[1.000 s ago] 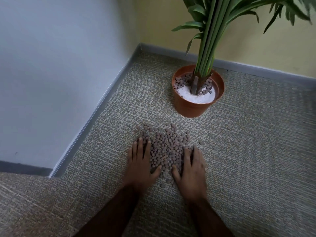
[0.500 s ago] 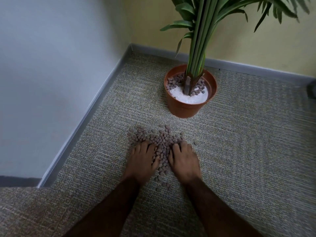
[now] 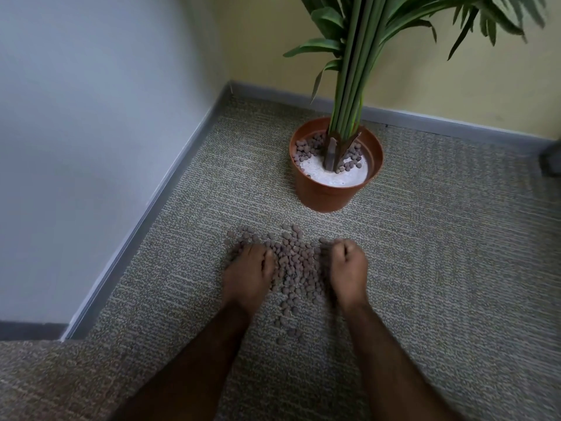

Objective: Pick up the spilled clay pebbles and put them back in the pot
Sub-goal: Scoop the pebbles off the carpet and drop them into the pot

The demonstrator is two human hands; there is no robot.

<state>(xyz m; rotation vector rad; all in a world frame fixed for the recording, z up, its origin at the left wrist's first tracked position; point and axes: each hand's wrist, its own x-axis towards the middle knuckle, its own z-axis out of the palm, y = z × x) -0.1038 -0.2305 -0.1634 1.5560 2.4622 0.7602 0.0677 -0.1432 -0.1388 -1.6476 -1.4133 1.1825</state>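
1. The carpet [image 3: 440, 268] fills a corner where a grey wall [image 3: 91, 117] meets a yellow one, and its rough weave probably keeps the loose pieces from rolling far.

2. The plant [image 3: 352, 71] rises out of frame, stems bunched at the middle of its container, so anything returned has to go in around them, not over the centre.

3. The pot [image 3: 331, 192] stands upright near the corner, just beyond the spill. Its open rim faces up, with white filler showing and only a few brown pieces round the stems, a sign that most of the cover is missing.

4. The pebbles [image 3: 296, 268] lie in a loose heap on the carpet between the two hands, trailing in a thin line toward the person and scattering a little toward the pot. None has yet been lifted clear, by the look of it.

5. The left hand [image 3: 249, 275] rests on the heap's left edge, fingers curled down into the pieces as if raking them inward; whether it grips any cannot be told.

6. The right hand [image 3: 347, 268] is balled in a fist at the heap's right edge, knuckles up, apparently clenched on a scoop of pebbles, though the contents are hidden.

7. Working from both flanks seems meant to gather the heap to the middle before a short carry forward to the pot.
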